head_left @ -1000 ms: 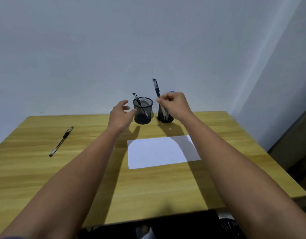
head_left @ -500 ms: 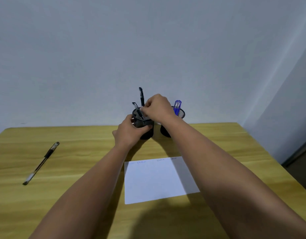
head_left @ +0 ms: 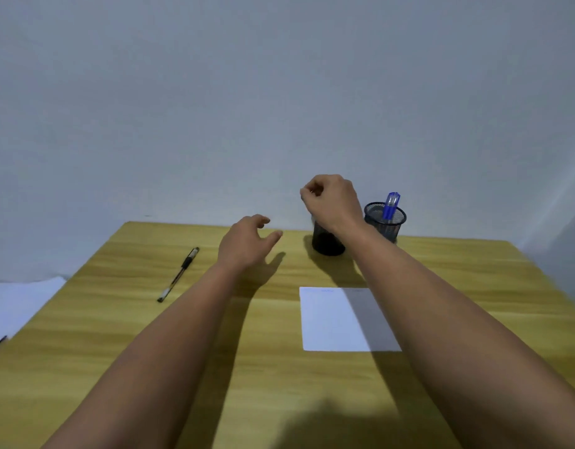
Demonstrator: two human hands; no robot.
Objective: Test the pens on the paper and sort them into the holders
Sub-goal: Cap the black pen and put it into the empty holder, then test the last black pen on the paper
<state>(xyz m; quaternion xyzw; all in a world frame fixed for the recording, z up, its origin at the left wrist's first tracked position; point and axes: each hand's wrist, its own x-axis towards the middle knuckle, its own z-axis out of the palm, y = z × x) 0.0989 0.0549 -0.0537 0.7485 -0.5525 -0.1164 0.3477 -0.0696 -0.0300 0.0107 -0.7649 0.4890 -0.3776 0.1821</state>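
Last loose pen point(head_left: 178, 275) lies toward the tabletop's point(head_left: 117, 351) left edge, long axis slanting from near-left to far-right — left hand point(head_left: 247, 243), fingers spread and empty, is nearer; right hand point(head_left: 333, 202) hangs curled, seemingly empty, over the dark holder point(head_left: 326, 243).

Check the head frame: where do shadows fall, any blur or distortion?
Head view: arm shadows fall on the table and darken the paper on its right part; soft blur smears the marks along its top edge; table edges splay, wide-angle; no glare.
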